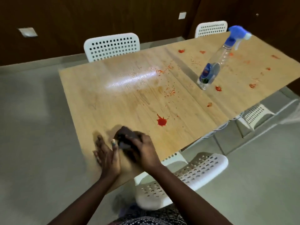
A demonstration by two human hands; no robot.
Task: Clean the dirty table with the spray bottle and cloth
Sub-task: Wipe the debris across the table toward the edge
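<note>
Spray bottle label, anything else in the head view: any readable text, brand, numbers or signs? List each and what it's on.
No text can be read.
Spray bottle: its blue label carries print, too blurred to read; no brand can be made out.
Table: red stains only, no writing.
Wall plates: blank as far as can be seen.
Cloth under the right hand: dark, blurred, no visible marking.

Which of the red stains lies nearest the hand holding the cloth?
The big starburst red stain, just beyond the right hand gripping the dark cloth; the other stains are smaller and lie farther off, around the spray bottle.
</note>
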